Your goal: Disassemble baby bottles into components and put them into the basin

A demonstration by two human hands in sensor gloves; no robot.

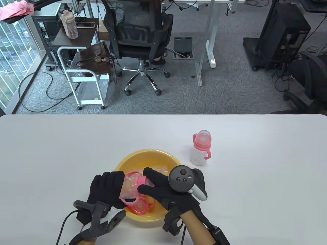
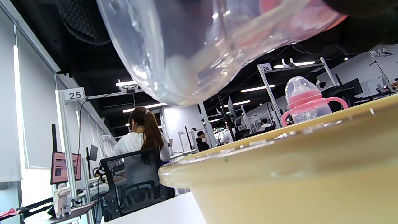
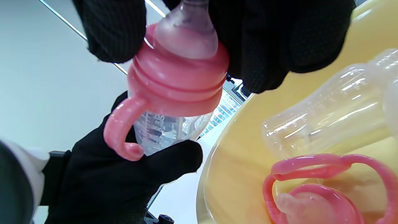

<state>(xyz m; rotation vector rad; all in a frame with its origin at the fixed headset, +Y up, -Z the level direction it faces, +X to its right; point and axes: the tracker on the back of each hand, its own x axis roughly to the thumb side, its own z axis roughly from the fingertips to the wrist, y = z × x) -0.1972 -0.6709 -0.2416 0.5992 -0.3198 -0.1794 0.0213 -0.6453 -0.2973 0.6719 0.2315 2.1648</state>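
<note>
Over the yellow basin (image 1: 122, 163) I hold a baby bottle sideways. My left hand (image 1: 106, 187) grips its clear body (image 1: 127, 188), which fills the top of the left wrist view as a clear bottle body (image 2: 186, 46). My right hand (image 1: 155, 185) grips the bottle's pink handled collar (image 3: 177, 87) and teat (image 3: 186, 34). Inside the basin (image 3: 236, 161) lie a clear bottle body (image 3: 326, 115) and a pink handled ring with a teat (image 3: 311, 193). A second, whole baby bottle (image 1: 200, 148) with a clear cap and pink handles stands upright on the table right of the basin, also seen as the standing bottle (image 2: 306, 99).
The white table (image 1: 255, 178) stretches around the basin. Beyond its far edge are an office chair (image 1: 138, 33), a white cart (image 1: 86, 76) and desk legs. In the left wrist view a person sits at a desk (image 2: 140, 146) in the background.
</note>
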